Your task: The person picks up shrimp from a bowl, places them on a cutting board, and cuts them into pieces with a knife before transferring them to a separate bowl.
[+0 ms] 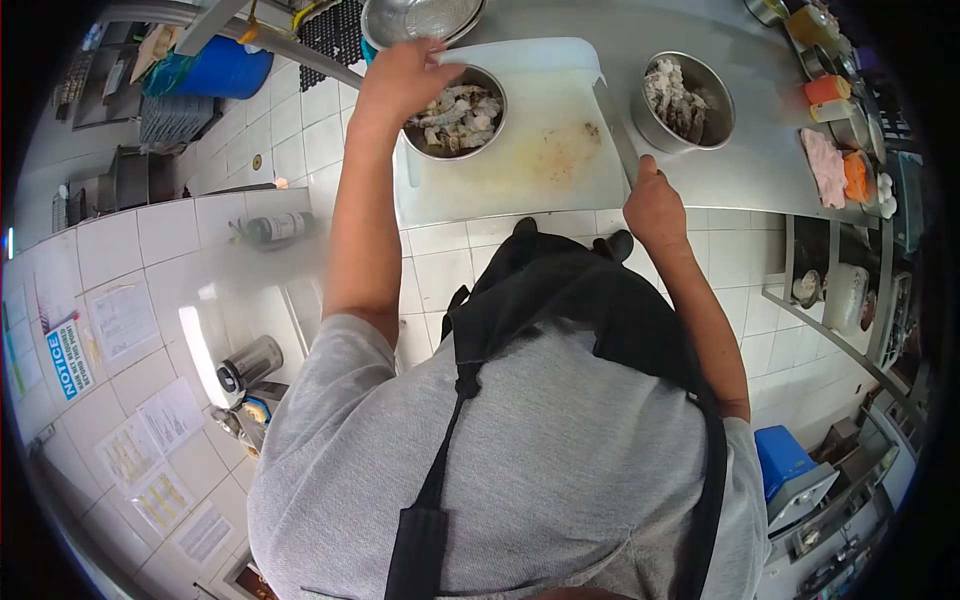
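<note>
My left hand (405,82) is at the far left rim of a metal bowl (502,122), thumb and fingers apart; I see nothing held in it. Greyish pieces that look like raw shrimp (458,118) fill this bowl, which stands on the left of a white cutting board (535,90). In my right hand (656,208) is the handle of a knife (616,132), its long blade pointing away from me along the board's right edge. A second metal bowl (728,125) stands right of the board, with pale pieces and more shrimp (680,100) inside.
Metal strainer bowls (425,20) sit behind the board on the steel table (770,160). Along the table's right side are a pink cloth (823,168), an orange item (856,176) and several containers. A blue barrel (232,70) stands on the floor at far left.
</note>
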{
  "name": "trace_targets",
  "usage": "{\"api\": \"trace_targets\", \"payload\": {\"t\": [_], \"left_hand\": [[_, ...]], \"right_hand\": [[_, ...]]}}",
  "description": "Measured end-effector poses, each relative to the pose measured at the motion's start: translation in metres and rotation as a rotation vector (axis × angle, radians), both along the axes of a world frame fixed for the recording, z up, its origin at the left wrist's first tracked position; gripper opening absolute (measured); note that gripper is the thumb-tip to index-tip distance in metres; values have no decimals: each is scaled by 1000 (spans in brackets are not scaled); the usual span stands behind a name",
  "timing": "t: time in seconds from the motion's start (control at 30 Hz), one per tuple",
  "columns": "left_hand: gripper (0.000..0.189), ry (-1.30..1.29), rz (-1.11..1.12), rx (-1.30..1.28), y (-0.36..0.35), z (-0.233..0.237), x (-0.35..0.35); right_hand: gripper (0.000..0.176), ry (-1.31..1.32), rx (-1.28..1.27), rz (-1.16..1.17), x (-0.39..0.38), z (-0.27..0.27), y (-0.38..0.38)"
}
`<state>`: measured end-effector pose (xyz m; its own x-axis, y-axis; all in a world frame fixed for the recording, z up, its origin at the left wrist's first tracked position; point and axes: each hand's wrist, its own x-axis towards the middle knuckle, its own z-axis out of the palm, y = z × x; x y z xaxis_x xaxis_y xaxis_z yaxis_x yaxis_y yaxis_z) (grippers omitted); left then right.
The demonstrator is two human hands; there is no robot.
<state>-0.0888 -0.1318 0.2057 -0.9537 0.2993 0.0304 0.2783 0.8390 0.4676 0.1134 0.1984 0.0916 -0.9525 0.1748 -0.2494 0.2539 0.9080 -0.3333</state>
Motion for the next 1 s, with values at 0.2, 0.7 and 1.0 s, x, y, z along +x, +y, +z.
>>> {"api": "trace_targets", "payload": {"t": [0.2,0.7,1.0], "left_hand": [[49,-150,-35,-156,-15,-77,38],[24,20,-5,287,47,-18,62],[21,-27,31,419,104,-172,125]], "right_hand": [[36,-15,44,26,-2,3,-1],[33,10,32,2,4,3,-5],[35,31,26,-16,10,-9,3]]}}
